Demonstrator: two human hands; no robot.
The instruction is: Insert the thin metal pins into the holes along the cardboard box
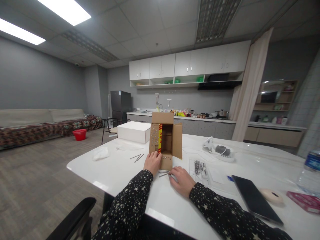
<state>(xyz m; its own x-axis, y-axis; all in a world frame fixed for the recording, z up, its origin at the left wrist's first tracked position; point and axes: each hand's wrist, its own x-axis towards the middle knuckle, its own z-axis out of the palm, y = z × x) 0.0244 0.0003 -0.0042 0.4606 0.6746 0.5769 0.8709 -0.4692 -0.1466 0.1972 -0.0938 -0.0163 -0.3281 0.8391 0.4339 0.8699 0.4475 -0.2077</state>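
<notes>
Forearms (131,193) outstretched, left hand (153,162) on box (177,141), right hand (183,181) at nails (163,175)

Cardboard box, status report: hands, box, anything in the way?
Left hand on open cardboard box, lower left. Right hand at loose nails, grip unclear. Possibly in the way: those nails, close before the box.

A glossy table (117,171) carries a carton (166,140), nails (139,158) and a white box (132,132).

Ceiling panels (67,10) light a room where white cabinets (190,65) hang above a kitchen counter (210,125), a dark refrigerator (120,102) stands nearby, a pale curtain (252,86) falls at right and a sofa (45,128) lines the grey wall (37,73).
</notes>
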